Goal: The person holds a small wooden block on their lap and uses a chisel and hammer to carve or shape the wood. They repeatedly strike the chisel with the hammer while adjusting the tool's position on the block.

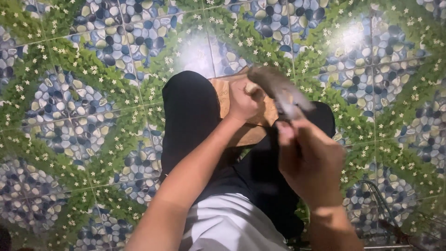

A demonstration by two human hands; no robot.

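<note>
While the person sits over the tiled floor (69, 102), the left hand (244, 102) is clenched around a small pale piece (252, 88) pressed down on a brown wooden block (223, 93), which rests across the dark-trousered knees (190, 111) at the middle of the view. The right hand (309, 160), nearer the camera and to the right, is closed about the handle of a dark, blurred tool (276, 86); its head stands just right of and slightly above the left hand's fingers. What kind of tool it is cannot be told for certain; the shape suggests a hammer or a chopping blade.

Findings on risk, given as judgement:
- The tool head is very near the left hand's knuckles. A stroke that lands off line would strike the fingers rather than the held piece.
- The block has only the legs beneath it, no tabletop. A heavy or glancing blow could tip it or slide it off the knees toward the floor.
- The held piece is small and mostly hidden by the left hand's grip. If that grip slackens at impact, the piece could shoot away across the glossy tiles.
- A dark hose or cable (385, 204) lies near the right at the floor; a dropped tool could land on it.
</note>
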